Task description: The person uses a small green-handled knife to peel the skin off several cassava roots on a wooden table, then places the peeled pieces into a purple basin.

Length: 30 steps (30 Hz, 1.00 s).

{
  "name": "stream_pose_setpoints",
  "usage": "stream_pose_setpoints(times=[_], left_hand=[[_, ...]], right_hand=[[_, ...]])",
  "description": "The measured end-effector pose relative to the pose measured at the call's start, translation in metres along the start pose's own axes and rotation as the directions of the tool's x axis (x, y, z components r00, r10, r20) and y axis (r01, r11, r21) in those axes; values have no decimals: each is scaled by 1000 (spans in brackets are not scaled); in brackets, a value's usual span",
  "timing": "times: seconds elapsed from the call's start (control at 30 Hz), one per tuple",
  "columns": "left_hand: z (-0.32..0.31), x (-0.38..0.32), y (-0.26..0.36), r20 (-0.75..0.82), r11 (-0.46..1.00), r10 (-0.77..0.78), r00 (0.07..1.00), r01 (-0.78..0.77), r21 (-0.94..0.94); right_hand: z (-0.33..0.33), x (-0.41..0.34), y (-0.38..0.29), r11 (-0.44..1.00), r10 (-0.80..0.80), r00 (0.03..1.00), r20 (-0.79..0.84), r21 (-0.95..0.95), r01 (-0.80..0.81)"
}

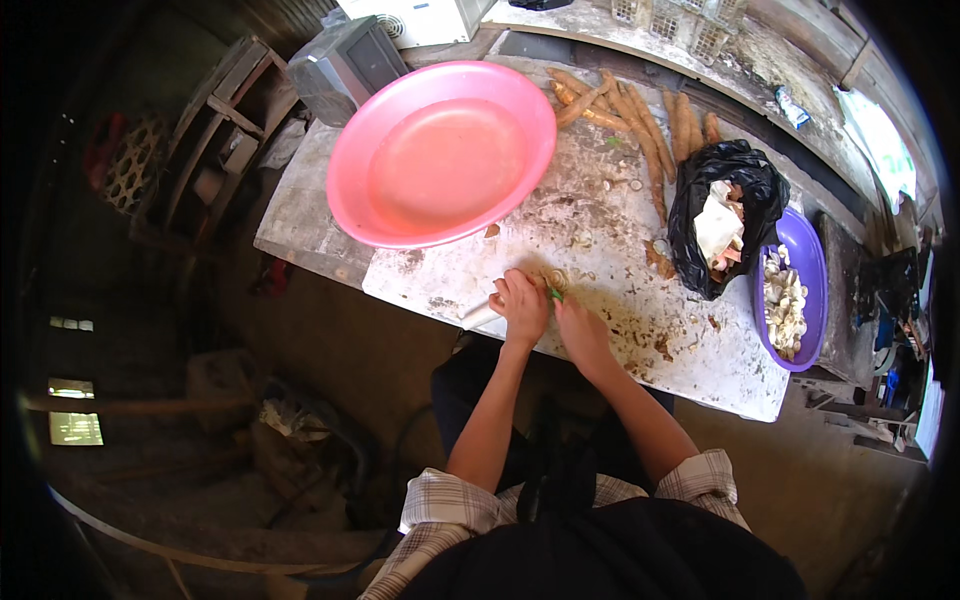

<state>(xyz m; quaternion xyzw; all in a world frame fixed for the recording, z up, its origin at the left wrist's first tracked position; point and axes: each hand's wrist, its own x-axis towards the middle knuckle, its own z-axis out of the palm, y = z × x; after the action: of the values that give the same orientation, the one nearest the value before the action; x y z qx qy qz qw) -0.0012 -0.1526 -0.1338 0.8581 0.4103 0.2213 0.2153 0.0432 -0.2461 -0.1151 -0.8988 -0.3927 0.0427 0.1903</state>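
My left hand (pixel 521 307) is closed around a white peeled root, probably cassava (pixel 481 315), near the table's front edge. One end of the root sticks out to the left of the hand. Close beside it, my right hand (pixel 583 334) grips a small knife, whose green handle (pixel 555 294) shows at the fingers; its blade is hard to make out. Thin pale slices (pixel 556 279) lie on the table just beyond both hands. Brown unpeeled roots (pixel 637 120) rest in a loose pile at the back of the table.
A large pink basin (pixel 442 238) stands at the back left, seemingly holding water. On the right are a black plastic bag (pixel 686 217) with peelings and a purple basin (pixel 817 315) with pale slices. Peel scraps (pixel 664 346) litter the worn white tabletop (pixel 420 281).
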Motion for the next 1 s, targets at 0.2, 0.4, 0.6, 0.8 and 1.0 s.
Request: stream_pose_setpoints(times=[0.2, 0.4, 0.6, 0.8, 1.0], left_hand=[[-1, -8, 3, -19, 999, 11, 1000, -10, 36], [-7, -7, 5, 42, 1000, 18, 999, -18, 16], [-5, -2, 3, 61, 1000, 6, 998, -4, -23], [-5, -3, -2, 57, 1000, -25, 998, 25, -8], [-3, -2, 4, 60, 1000, -29, 998, 29, -8]], right_hand=[[4, 4, -1, 997, 60, 997, 50, 51, -63], [5, 2, -2, 992, 102, 993, 57, 64, -106], [5, -8, 17, 984, 116, 983, 141, 116, -133], [-12, -11, 10, 969, 41, 993, 113, 238, -67], [-10, -15, 5, 996, 54, 997, 46, 73, -57]])
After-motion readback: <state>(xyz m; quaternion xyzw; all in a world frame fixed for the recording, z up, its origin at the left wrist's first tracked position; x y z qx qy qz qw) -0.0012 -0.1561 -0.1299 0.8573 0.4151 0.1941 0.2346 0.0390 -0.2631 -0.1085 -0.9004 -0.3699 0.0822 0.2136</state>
